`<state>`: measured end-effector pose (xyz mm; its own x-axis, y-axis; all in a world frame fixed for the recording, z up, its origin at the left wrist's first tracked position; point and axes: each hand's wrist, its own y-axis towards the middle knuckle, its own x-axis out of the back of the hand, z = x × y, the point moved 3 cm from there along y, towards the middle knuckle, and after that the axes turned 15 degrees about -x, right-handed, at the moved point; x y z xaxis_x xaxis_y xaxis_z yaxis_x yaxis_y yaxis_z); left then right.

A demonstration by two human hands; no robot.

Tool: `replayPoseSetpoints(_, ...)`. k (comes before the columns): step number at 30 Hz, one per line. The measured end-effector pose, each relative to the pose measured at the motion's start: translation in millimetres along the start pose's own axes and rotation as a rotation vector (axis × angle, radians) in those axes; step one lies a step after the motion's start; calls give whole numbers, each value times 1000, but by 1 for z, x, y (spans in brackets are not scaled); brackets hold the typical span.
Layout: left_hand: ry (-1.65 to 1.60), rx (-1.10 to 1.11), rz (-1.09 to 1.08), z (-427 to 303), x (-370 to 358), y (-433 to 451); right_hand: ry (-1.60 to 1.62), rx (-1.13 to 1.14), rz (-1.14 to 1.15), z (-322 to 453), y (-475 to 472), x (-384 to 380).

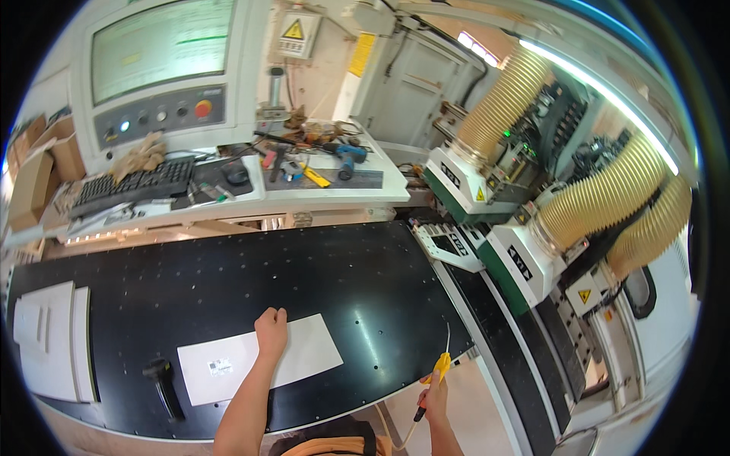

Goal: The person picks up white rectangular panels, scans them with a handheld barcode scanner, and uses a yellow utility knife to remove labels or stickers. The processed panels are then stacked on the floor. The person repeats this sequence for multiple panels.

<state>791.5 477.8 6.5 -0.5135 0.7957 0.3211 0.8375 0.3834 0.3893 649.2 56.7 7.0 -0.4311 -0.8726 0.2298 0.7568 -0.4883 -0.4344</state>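
Note:
A white rectangular panel [308,342] with a printed label [220,366] is on the black machine table [188,290]. My left hand [271,333] is at the panel's far edge with its fingers curled over it; the fingertips are hidden. In my right hand [436,393] is a yellow air blow gun [441,365], its thin bent metal nozzle pointing away from me over the table's near right corner. From its handle a pale air hose [408,436] runs down. Left of the panel, a black handheld barcode scanner [164,387] rests on the table.
White panels [48,342] are stacked at the table's left end. To the right stand machine heads [516,265] with ribbed dust hoses [599,194]. Behind, a workbench [319,196] holds a keyboard [134,185], a blue cordless drill [347,159] and other tools, below a control screen [162,48].

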Motion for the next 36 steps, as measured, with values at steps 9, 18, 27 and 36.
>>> replayPoseSetpoints(9,-33,65,37,23,-8,2,160,21,-63,6,22,-12)
replayPoseSetpoints(18,-100,61,30,17,-1,1,545,-103,-94,35,73,-13)
replayPoseSetpoints(27,-106,104,44,15,1,2,-380,157,-259,62,95,-85)
replayPoseSetpoints(36,-26,9,-3,6,4,2,-279,283,-163,50,110,-65)
